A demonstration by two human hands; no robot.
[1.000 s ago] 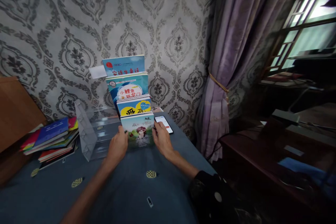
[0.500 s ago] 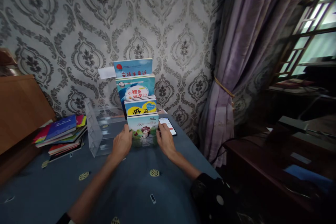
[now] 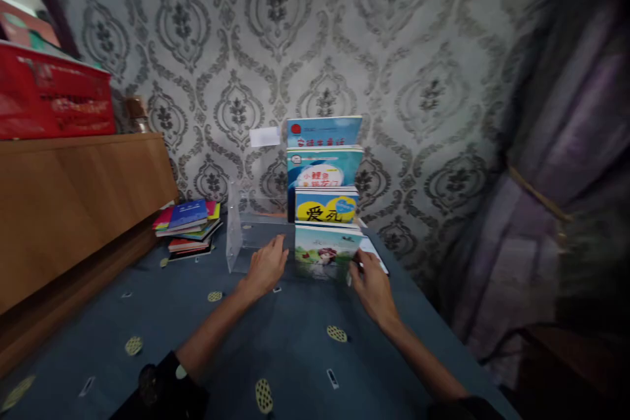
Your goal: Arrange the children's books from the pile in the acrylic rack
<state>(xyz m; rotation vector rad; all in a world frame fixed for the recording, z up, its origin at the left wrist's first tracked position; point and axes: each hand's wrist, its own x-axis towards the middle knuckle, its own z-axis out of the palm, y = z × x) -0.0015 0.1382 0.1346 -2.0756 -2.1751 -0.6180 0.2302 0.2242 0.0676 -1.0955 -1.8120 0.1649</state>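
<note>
A clear tiered display rack [image 3: 235,230] stands on the table, and its right part holds children's books in rising steps. At the front is a green picture book [image 3: 327,252] with a drawn figure on its cover. Behind it are a blue-and-yellow book [image 3: 326,205], a teal book [image 3: 325,167] and a light-blue book [image 3: 325,131] at the top. My right hand [image 3: 373,282] is at the front book's right edge, thumb and fingers closed on it. Off the book's left side, my left hand [image 3: 268,266] is open and holds nothing, in front of the rack's lower tiers.
A stack of colourful books [image 3: 189,226] lies left of the rack, beside a wooden cabinet [image 3: 88,197] bearing a red box [image 3: 56,95]. A phone [image 3: 377,256] lies behind my right hand. Wallpaper and a purple curtain [image 3: 531,243] close off the back and right.
My left hand has let go of the green book and moved left from its edge. My right hand stays at the right edge. The view has turned left, bringing the red box into sight.
</note>
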